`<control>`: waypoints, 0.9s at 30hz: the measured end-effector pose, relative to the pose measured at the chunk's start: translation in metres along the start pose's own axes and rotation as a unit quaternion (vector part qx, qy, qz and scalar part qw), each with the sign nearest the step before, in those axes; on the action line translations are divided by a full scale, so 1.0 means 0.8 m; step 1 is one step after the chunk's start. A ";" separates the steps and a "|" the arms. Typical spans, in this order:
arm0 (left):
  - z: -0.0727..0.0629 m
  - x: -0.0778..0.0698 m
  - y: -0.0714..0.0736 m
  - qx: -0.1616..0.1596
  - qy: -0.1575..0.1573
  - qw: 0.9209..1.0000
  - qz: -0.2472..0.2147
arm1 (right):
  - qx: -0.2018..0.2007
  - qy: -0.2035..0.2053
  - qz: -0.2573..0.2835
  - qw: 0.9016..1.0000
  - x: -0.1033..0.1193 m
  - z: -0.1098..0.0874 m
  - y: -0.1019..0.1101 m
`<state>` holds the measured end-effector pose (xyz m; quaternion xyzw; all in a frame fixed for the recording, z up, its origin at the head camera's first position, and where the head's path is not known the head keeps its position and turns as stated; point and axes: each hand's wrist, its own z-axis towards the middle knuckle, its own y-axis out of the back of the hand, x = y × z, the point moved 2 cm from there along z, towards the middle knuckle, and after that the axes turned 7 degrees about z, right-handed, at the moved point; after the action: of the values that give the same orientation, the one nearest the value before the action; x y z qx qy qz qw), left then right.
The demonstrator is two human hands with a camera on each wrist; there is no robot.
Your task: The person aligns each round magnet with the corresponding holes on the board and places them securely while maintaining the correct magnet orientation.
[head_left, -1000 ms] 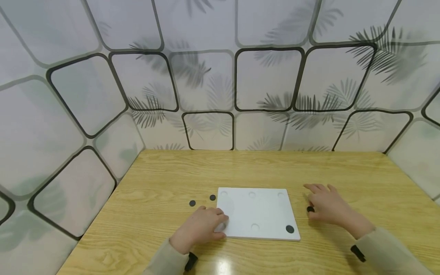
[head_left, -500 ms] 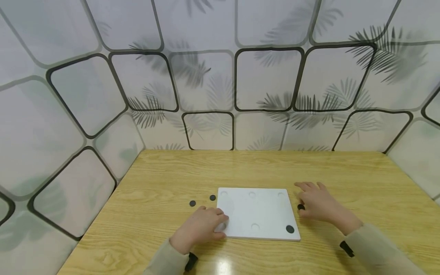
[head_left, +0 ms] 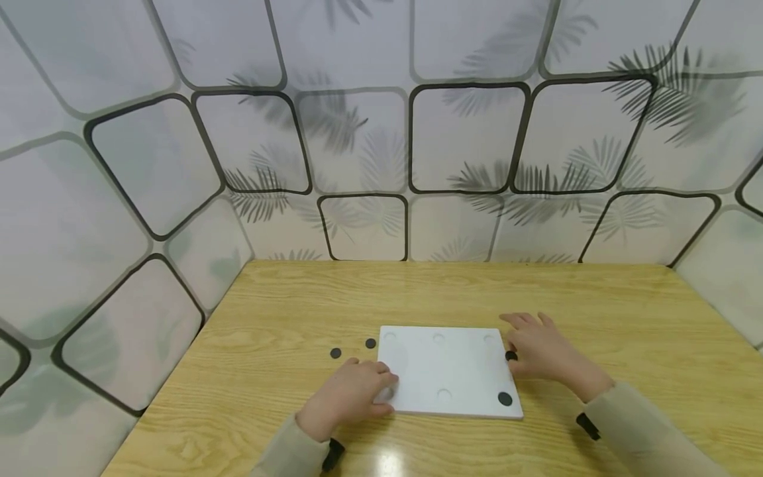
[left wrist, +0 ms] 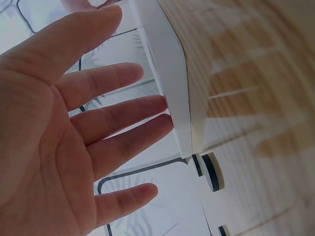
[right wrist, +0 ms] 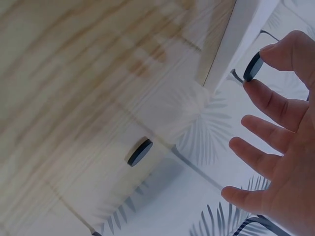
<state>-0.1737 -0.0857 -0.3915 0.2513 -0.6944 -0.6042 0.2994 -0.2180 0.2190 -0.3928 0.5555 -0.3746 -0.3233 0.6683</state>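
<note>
A flat white board point(head_left: 447, 368) with shallow round recesses lies on the table. My left hand point(head_left: 352, 394) rests on its left edge; in the left wrist view the fingers are extended, two fingertips against the board's side. My right hand point(head_left: 542, 351) is at the board's right edge. Between its thumb and index finger it pinches a black disc point(right wrist: 253, 67), held up near the board's upper right part, the other fingers spread. A second black disc point(head_left: 505, 399) sits in the board's lower right corner. The recess by my left hand is partly covered.
Two loose black discs, one nearer the board point(head_left: 371, 343) and one farther left point(head_left: 336, 353), lie on the wooden table point(head_left: 310, 298). In the right wrist view a disc point(right wrist: 140, 152) lies on the tabletop. A patterned wall covering point(head_left: 369, 225) stands behind.
My right hand has moved left with the pinched disc, from beyond the board's right side to its edge. My left hand and the board have stayed in place.
</note>
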 end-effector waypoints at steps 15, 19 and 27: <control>0.000 0.000 0.001 0.003 0.003 1.000 0.004 | 0.025 -0.018 0.001 1.000 0.002 0.030 0.003; -0.001 -0.001 0.001 0.000 0.004 1.000 0.002 | 0.030 -0.022 0.014 0.999 -0.001 0.036 0.002; -0.002 -0.002 0.003 -0.001 0.004 1.000 0.005 | 0.031 -0.029 0.029 0.999 -0.007 0.046 -0.001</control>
<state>-0.1714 -0.0855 -0.3888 0.2502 -0.6939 -0.6021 0.3057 -0.2529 0.2050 -0.3908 0.5554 -0.4194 -0.3075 0.6489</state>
